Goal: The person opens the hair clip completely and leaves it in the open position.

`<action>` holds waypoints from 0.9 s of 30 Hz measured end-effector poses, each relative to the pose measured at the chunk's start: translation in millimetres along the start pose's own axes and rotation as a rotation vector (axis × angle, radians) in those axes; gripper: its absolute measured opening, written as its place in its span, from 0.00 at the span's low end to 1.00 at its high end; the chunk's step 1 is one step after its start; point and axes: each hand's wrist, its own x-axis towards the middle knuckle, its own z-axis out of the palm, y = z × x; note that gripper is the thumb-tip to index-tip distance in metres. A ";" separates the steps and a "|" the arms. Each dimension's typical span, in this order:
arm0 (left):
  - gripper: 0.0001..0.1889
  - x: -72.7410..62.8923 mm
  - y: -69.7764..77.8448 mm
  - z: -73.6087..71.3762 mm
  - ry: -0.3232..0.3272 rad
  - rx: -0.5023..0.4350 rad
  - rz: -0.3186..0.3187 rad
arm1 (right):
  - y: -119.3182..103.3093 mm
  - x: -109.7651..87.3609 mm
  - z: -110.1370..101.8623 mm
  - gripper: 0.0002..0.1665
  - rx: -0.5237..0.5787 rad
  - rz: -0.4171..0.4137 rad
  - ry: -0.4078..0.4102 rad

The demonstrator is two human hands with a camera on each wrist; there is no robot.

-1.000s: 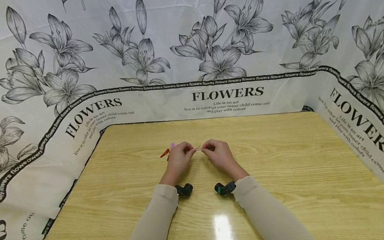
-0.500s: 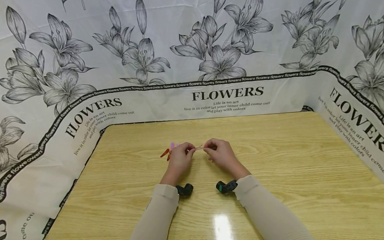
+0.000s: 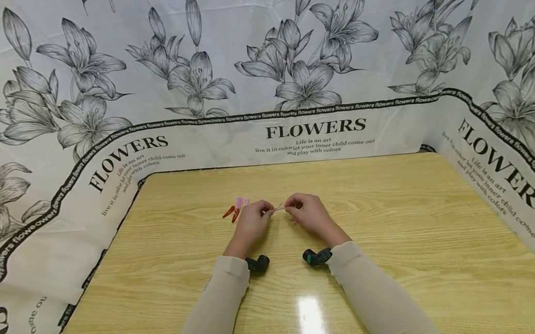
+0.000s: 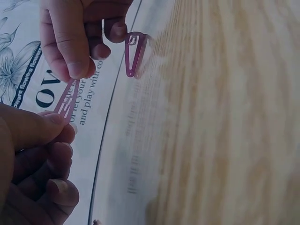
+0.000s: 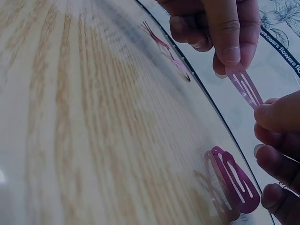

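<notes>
A pale pink snap hair clip [image 3: 278, 208] is stretched between the two hands above the table. My left hand [image 3: 254, 220] pinches one end between thumb and index finger. The other end sits in the pinch of my right hand [image 3: 309, 213]. In the right wrist view the clip [image 5: 243, 86] shows its long slots, with fingertips covering both ends. A darker pink hair clip [image 5: 248, 204] lies on the table under the right hand's lower fingers; the left wrist view also shows this darker clip [image 4: 137, 58] beside the little finger.
Left of the left hand lie two red hair clips [image 3: 229, 212], with a lilac clip [image 3: 239, 202] and a paler one [image 3: 246, 201] just behind. The wooden table [image 3: 392, 220] ends at a flower-printed cloth [image 3: 228, 144] that rises at the back and sides.
The right hand has shifted slightly right, widening the gap so more of the held clip shows. The darker clip beneath it and the clips at left are less covered. The head view tilted a little.
</notes>
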 end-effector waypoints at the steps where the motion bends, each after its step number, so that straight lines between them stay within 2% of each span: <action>1: 0.07 0.0 0.1 0.1 -0.009 0.000 0.000 | 0.8 0.2 -0.2 0.05 -0.009 0.002 -0.005; 9: 0.07 -0.2 -1.7 4.0 -0.075 -0.001 -0.022 | 4.1 0.9 -0.1 0.03 -0.074 -0.013 -0.014; 27: 0.04 1.8 -5.9 6.5 -0.145 0.001 -0.041 | 3.3 -0.1 -0.7 0.05 -0.245 -0.062 -0.066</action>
